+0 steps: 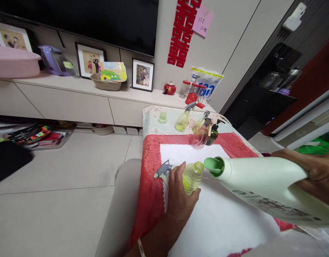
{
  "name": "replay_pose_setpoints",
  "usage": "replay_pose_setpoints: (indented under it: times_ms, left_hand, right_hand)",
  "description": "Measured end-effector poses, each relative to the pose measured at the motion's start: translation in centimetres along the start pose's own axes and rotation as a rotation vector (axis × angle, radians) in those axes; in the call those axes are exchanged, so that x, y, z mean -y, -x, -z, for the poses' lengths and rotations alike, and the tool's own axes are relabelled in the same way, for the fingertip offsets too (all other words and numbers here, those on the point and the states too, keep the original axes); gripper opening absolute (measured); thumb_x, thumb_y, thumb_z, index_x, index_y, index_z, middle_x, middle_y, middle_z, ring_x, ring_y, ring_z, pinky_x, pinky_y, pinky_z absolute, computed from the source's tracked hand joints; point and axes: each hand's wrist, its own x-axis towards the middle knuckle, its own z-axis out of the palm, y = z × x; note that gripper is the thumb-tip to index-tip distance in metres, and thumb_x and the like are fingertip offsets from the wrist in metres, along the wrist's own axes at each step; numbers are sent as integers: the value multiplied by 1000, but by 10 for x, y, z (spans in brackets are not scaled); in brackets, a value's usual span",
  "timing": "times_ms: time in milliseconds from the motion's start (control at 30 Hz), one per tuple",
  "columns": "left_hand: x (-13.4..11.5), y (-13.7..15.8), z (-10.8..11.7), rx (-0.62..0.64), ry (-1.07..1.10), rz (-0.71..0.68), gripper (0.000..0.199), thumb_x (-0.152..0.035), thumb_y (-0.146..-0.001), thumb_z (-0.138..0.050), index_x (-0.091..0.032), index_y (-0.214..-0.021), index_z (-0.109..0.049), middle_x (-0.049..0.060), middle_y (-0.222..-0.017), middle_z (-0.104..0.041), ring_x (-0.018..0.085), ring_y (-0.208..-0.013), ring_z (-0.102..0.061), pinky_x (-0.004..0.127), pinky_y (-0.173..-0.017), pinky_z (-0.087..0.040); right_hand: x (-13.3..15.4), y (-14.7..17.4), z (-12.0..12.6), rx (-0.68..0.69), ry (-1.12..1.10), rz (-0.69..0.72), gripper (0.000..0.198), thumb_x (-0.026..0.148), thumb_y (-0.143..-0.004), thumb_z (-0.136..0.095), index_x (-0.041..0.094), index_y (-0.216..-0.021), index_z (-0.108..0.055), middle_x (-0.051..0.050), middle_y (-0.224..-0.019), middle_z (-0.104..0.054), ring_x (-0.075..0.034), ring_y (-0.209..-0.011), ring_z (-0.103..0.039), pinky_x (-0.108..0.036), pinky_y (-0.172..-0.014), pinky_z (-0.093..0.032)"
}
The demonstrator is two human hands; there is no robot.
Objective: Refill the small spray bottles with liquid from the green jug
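Now: left hand curled round yellow bottle, right hand clutching tilted jug.

Table, red cloth, spray bottles

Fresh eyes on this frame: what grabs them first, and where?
Probably the big pale green jug at right, tipped nearly sideways in the right hand, its mouth close to the open neck of the yellowish bottle in the left hand. Next, the red cloth framing a white sheet on the table beneath. Then the red cut-out decoration on the wall, right of the dark screen.
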Motion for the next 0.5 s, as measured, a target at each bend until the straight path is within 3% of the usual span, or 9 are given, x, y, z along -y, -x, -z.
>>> replay_pose_setpoints:
  times_ms: [100,500]
  left_hand:
    - [1,0,0,-1,-2,-6,84,-4,-64,-72,-21,-141,-40,13,-130,-53,33,-125,-53,57,-110,-44]
    - [0,0,1,19,5,4,86,-3,-63,-74,-21,-140,-40,13,-131,-53,34,-126,-52,59,-110,-43]
  right_hand:
    - [-2,0,2,30,71,101,51,30,-63,-49,39,-109,-69,12,-74,-69,-12,-51,-62,-18,-45,-41]
    - [8,-10,8,30,146,110,48,29,-59,-48,39,-103,-66,12,-66,-65,-12,-46,-58,-19,-42,-35]
